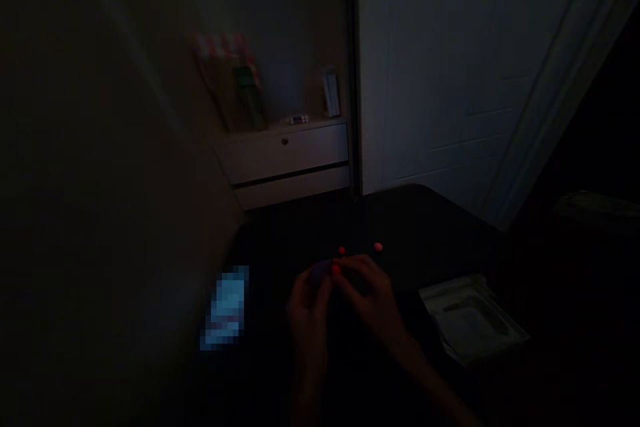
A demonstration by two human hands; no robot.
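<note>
While the left hand (pixel 306 301) holds a dark purple lump (pixel 321 271) between curled fingers and thumb, the right hand (pixel 374 290) pinches a small red ball (pixel 336 269) at the lump's right side; whether the two touch is too dark to tell. Both hands are above the black desk (pixel 415 227). Just beyond the right fingertips shows a second red ball (pixel 341 250), with a pink ball (pixel 378 247) farther right.

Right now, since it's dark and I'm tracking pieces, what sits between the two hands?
In the head view, a purple piece in the left hand and a red ball at the right hand.
</note>
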